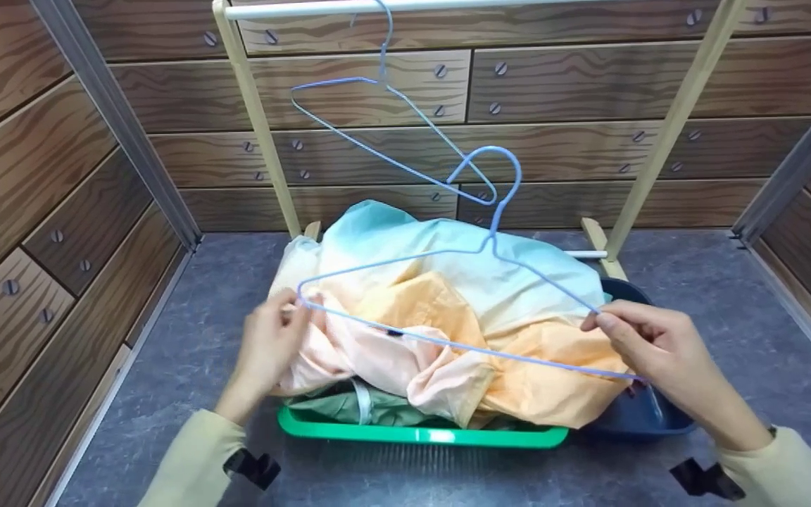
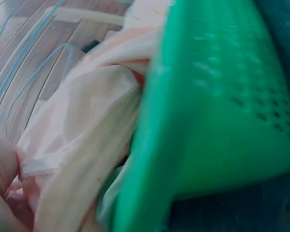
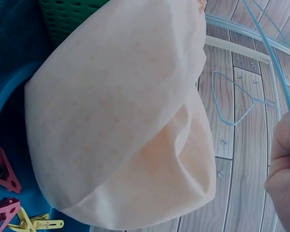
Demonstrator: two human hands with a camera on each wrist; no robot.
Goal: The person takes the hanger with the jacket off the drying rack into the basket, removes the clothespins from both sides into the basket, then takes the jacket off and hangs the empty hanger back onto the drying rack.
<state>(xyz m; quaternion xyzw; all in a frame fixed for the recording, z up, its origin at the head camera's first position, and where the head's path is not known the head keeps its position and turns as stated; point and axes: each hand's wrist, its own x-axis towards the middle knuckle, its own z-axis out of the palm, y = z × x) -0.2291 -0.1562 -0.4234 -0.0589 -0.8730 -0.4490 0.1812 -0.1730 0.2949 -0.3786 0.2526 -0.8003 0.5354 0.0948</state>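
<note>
A light-blue wire hanger (image 1: 493,236) is held up over a garment (image 1: 553,370) that fades from pale blue to peach and pink. My right hand (image 1: 659,352) pinches the hanger's right shoulder between thumb and fingers. At the left end of the hanger, my left hand (image 1: 268,345) holds pink cloth of the garment; in the left wrist view the fingers (image 2: 2,169) bunch its fabric. The garment lies heaped over a green basket (image 1: 419,435), and its right part droops toward a dark blue basin (image 1: 666,415).
A second blue hanger (image 1: 391,165) hangs from the white bar (image 1: 293,12) of a wooden-legged rack. Green cloth (image 1: 402,408) shows beneath the garment in the basket. Red clothespins (image 3: 5,212) and a yellow clothespin (image 3: 38,222) lie in the basin. Wood-patterned walls stand around.
</note>
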